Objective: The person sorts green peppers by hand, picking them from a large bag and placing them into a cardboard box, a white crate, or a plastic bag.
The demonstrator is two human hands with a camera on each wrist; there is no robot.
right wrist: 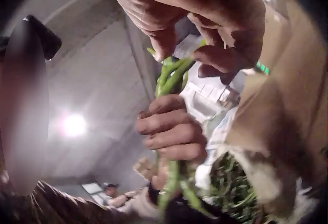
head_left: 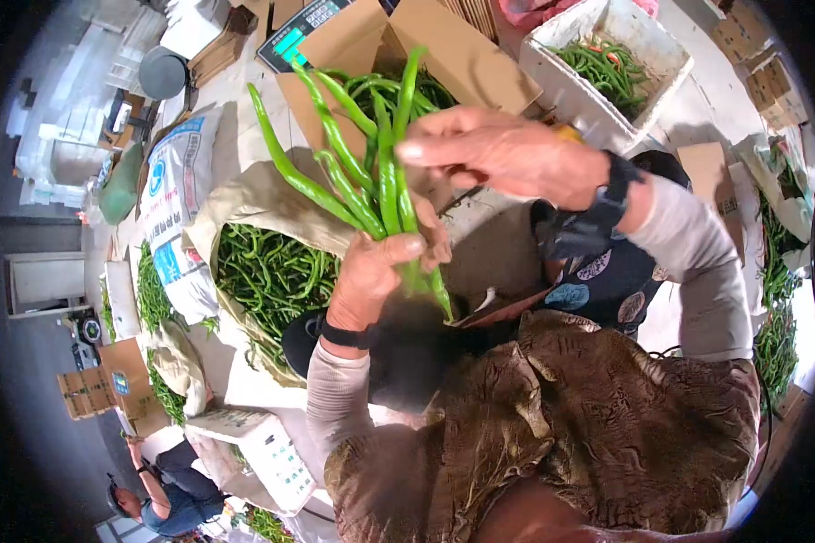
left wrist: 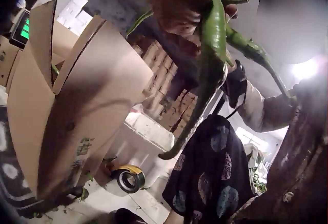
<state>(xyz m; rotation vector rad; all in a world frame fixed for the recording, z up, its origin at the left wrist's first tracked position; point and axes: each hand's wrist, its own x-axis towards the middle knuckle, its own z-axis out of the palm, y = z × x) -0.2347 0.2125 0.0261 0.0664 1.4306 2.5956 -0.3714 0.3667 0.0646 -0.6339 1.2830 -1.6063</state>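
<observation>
My left hand (head_left: 371, 271) grips a small bunch of long green chili peppers (head_left: 340, 145) around their lower part. The peppers fan out above the fist, and a few ends stick out below it. At the upper part of the bunch, my right hand (head_left: 516, 154) has its thumb and fingers on either side of a chili pepper (right wrist: 177, 75), pinching it; blur softens the fingertips there. In the left wrist view, one thick chili pepper (left wrist: 212, 39) hangs down from the left hand. Behind the bunch, an opened cardboard box (head_left: 466, 54) holds more green chili peppers.
A large open sack (head_left: 244, 195) full of green chili peppers stands at the left. A white foam box (head_left: 670, 77) with some peppers is at the back right. A scale display (head_left: 290, 45) sits beyond the cardboard box. Another person (head_left: 177, 493) is at the lower left.
</observation>
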